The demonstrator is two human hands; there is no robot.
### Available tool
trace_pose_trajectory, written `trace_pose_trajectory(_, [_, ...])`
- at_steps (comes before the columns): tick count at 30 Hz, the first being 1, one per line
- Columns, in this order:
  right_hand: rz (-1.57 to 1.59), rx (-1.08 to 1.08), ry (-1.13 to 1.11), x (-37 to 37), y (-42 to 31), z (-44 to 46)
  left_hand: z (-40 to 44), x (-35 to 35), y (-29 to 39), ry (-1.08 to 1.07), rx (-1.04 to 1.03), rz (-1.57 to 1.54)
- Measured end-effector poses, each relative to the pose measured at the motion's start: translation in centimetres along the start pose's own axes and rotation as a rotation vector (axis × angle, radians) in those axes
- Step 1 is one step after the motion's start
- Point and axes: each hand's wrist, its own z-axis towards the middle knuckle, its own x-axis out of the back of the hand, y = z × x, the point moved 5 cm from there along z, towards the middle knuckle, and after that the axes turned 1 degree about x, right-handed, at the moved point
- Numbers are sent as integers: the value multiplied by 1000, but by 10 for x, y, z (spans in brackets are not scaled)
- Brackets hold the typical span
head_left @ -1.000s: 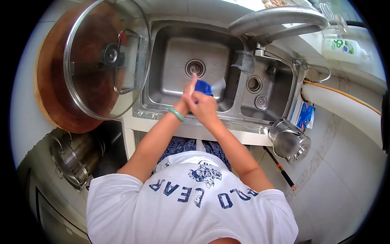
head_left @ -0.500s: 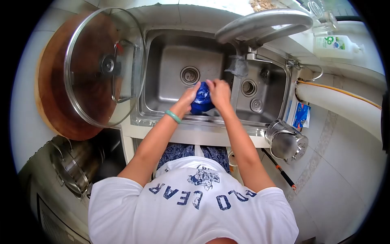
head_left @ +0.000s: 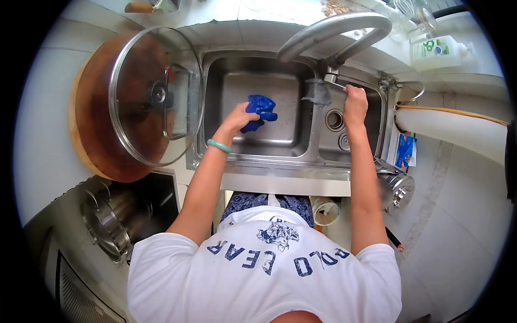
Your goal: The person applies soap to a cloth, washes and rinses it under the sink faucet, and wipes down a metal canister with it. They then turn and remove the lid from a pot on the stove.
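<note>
Left hand (head_left: 237,117): fingers pinching blue cloth (head_left: 261,106) over sink (head_left: 232,88), likely containing drips | Right hand (head_left: 355,106): fingers pressed together at tap handle (head_left: 335,83), probably controlling water

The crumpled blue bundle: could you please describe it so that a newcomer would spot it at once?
Start at the steel double sink and find its larger basin, on the image's left. Over it, the left hand, with a green bangle at its wrist, holds the blue bundle. Its deep blue, creased surface sets it apart from the smooth grey basin around it.
</note>
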Motion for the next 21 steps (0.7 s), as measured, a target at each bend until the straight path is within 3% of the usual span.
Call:
trace_pose_trajectory(4, [-97,2,-4,3,-8,2,-6,-3,23,-21,-52,-46])
trace_pose_trajectory(6, [-76,139,164,34,-53,7,-9,-4,34,2,-109,-56])
trace_pose_trajectory(8, [181,362,-11,16,-84,-2,-5,3,31,46,-109,-13])
trace_pose_trajectory(9, [362,441,-214,-4,-106,-9,-4,4,30,-5,-85,9])
trace_pose_trajectory(12, [485,462,-470,-40,-170,-33,4,12,21,-85,-56,43])
trace_pose_trajectory(14, [548,469,-447,-81,-180,-40,4,17,18,-92,-70,198])
trace_pose_trajectory(15, [553,476,-448,-102,-179,-42,5,22,17,-85,-112,115])
trace_pose_trajectory(16, [695,337,-660,-130,-177,-45,4,28,12,-76,-110,114])
trace_pose_trajectory(17, [830,190,-871,-146,-179,-49,1,39,11,112,-84,296])
trace_pose_trajectory(18, [832,197,-876,-152,-181,-49,-3,49,11,300,-57,474])
trace_pose_trajectory(19, [927,40,-831,-157,-177,-48,-9,53,16,436,-103,780])
trace_pose_trajectory(21, [1092,-175,-687,-173,-173,-46,0,62,-11,503,-37,631])
